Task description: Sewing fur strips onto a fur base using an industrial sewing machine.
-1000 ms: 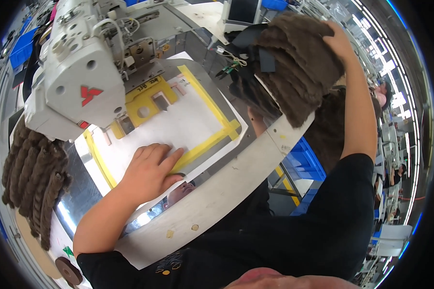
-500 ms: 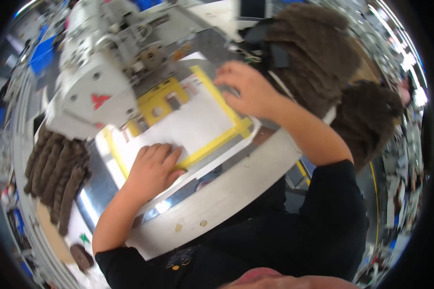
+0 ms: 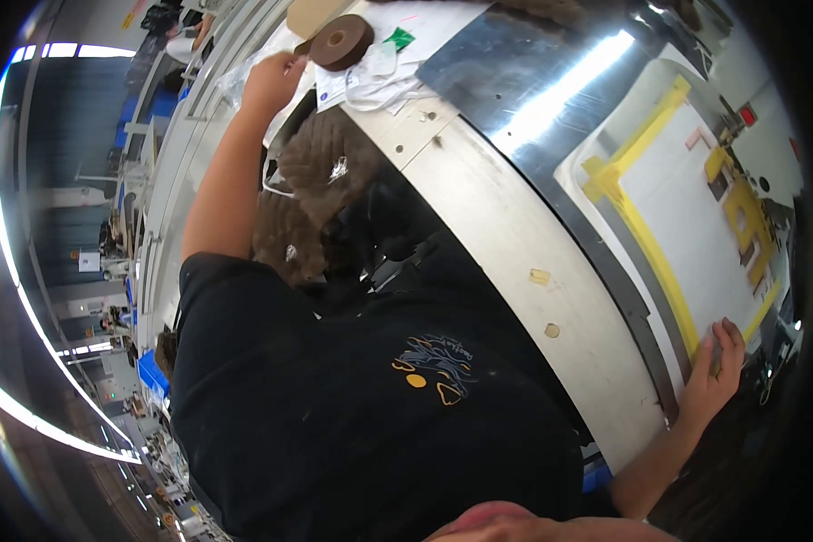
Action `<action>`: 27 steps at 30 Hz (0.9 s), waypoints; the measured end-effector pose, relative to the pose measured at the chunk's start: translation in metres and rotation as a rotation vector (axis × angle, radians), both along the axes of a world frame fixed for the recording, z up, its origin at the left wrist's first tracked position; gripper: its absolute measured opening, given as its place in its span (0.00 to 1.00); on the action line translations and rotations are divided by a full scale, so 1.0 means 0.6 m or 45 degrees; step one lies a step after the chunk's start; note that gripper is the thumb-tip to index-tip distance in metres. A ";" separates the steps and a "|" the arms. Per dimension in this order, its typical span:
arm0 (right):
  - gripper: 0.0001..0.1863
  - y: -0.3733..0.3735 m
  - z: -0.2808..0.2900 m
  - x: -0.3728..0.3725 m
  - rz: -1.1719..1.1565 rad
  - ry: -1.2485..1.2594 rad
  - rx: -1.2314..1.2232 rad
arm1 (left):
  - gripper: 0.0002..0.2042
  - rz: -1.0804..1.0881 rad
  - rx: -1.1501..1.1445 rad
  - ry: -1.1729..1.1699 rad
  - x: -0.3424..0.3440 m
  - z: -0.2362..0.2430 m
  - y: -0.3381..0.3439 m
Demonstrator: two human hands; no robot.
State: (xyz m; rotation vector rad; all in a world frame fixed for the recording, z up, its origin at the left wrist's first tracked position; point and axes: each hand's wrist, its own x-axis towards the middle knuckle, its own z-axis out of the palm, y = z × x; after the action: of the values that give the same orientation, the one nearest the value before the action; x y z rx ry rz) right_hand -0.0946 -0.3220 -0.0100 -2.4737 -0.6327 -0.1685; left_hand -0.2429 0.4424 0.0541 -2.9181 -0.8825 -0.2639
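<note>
My left hand (image 3: pixel 273 83) is up beside a brown roll (image 3: pixel 339 43), its fingers curled; whatever they grip is hidden. Near the roll lie white papers (image 3: pixel 388 81), a small green piece (image 3: pixel 400 40) and tan board (image 3: pixel 314 14). My right hand (image 3: pixel 715 370) rests with fingers apart on the lower corner of a template plate (image 3: pixel 659 217) edged with yellow tape. A yellow cut-out form (image 3: pixel 742 217) with openings sits on that plate's white sheet.
Brown fur pieces (image 3: pixel 325 167) lie below the worktable's pale edge (image 3: pixel 515 262). A metal plate (image 3: pixel 524 81) adjoins the template. Clear plastic (image 3: pixel 235 81) lies left of my left hand. Rails, blue bins (image 3: pixel 154 370) and other people (image 3: pixel 181 36) appear along the left.
The view has swung far left. My left hand has left the template for the area by the brown roll; my right hand has moved from the fur pile onto the template.
</note>
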 end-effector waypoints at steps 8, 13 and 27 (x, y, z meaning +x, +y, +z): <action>0.12 -0.004 -0.013 -0.010 0.019 0.014 -0.035 | 0.29 0.317 -0.435 0.338 -0.269 -0.200 -0.070; 0.11 -0.007 -0.019 -0.005 0.042 -0.019 -0.039 | 0.37 0.198 -0.242 0.387 -0.265 -0.274 -0.171; 0.10 -0.002 -0.009 -0.011 0.016 0.059 0.018 | 0.21 0.241 -0.344 0.447 -0.223 -0.290 -0.159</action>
State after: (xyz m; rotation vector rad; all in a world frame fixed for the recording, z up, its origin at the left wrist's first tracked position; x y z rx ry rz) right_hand -0.1014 -0.3234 -0.0151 -2.4521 -0.6252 -0.1098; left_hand -0.3765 0.3468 -0.1201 -2.9426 -1.1961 0.3983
